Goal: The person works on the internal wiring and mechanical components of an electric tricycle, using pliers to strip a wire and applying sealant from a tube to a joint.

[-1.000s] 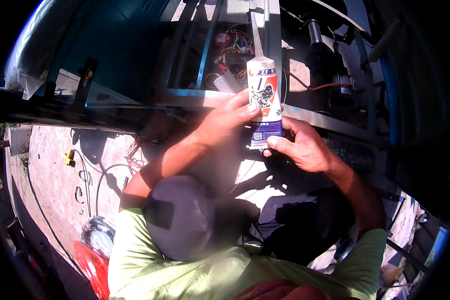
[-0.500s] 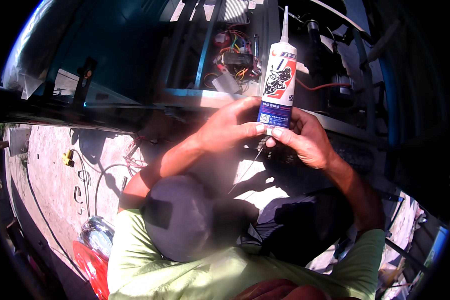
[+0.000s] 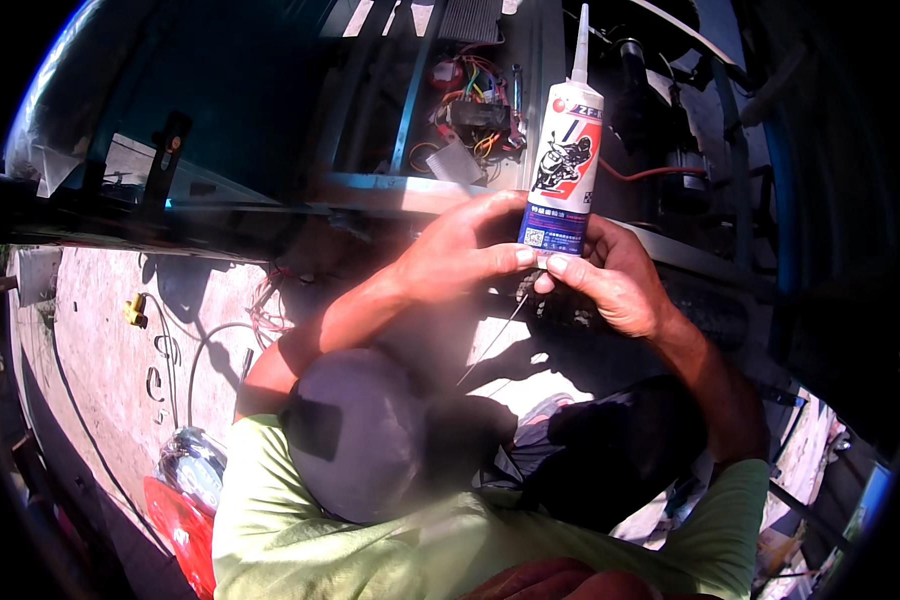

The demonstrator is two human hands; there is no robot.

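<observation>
Sealant tube point(image 3: 564, 160), white w/ red and blue label, sits upright in front of you, nozzle pointing up toward the top of the frame, over the open machine frame point(image 3: 410, 190). You've got it at the bottom end w/ both hands. Your left hand point(image 3: 470, 250) wraps the lower part from the left side, fingers curled shut round it, thumb tip pressed at the base. Your right hand point(image 3: 615, 280) comes in from the right, thumb and forefinger pinched tight on the bottom edge of the tube, rest of the fingers tucked behind. So each grip is closed on the tube, thumbs nearly touching each other at the base.

Thin wire or rod point(image 3: 495, 340) hangs down from just under the thumbs, slanting to lower left; can't tell if it's joined to the tube.

Behind the tube: bundle of coloured wires point(image 3: 470, 110) inside the frame, left of the nozzle, approx. level w/ the label. Dark motor-like part point(image 3: 650, 140) sits right of the tube.

Below your hands, your grey cap brim point(image 3: 360, 430) and green shirt point(image 3: 300, 530) fill the lower middle. On the ground at left: small yellow object point(image 3: 135, 310) and loose cable point(image 3: 210, 350), well apart from the hands. Red object point(image 3: 180, 530) at lower left, near your shirt.
</observation>
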